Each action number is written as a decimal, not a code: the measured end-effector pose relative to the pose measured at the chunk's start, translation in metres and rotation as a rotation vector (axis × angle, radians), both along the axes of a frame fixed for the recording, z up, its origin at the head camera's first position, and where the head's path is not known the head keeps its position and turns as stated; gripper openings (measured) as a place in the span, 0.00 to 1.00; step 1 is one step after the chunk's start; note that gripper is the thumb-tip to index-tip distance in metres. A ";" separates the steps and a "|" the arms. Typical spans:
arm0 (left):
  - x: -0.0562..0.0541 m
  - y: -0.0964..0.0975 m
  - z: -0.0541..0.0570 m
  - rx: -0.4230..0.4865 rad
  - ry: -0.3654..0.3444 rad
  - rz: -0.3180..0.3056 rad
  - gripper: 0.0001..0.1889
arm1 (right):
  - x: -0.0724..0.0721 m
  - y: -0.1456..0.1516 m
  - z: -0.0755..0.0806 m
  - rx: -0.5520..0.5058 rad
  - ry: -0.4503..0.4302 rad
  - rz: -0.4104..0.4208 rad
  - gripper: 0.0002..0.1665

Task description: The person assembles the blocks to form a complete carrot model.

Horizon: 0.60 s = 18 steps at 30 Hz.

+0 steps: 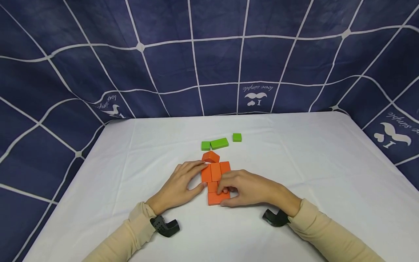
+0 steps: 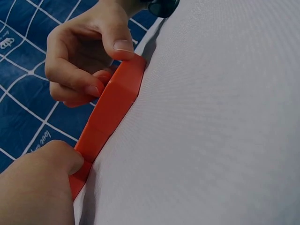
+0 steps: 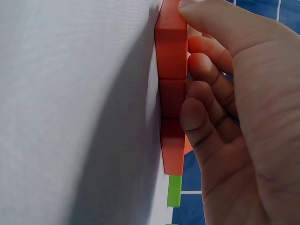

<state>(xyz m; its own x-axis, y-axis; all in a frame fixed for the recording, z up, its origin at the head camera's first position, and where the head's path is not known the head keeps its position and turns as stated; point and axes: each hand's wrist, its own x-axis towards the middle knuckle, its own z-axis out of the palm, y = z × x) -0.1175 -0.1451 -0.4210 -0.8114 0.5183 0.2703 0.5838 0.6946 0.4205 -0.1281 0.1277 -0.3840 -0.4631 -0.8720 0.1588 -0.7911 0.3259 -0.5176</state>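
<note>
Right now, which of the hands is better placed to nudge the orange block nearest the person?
Probably the right hand: its thumb touches that near orange block, while the left hand lies beside the orange blocks farther up.

Orange blocks (image 1: 215, 171) laid snugly together on the white-draped table (image 1: 311, 153).
From here I see three oblong ones flat, side by side; nearer the person, a smaller middle section (image 1: 212, 187), partly hidden, then a wide crosswise block (image 1: 215, 199) at the near end. Beyond the three, an orange wedge-shaped block (image 1: 210, 157) sits slightly askew.
</note>
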 end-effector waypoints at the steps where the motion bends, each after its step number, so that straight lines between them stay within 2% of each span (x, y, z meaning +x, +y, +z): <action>1: 0.000 0.000 0.000 -0.002 0.001 0.000 0.30 | 0.000 0.000 0.000 -0.001 0.001 -0.002 0.11; 18: 0.001 0.001 0.002 0.009 0.003 -0.002 0.29 | -0.002 0.001 -0.002 -0.015 0.015 0.000 0.11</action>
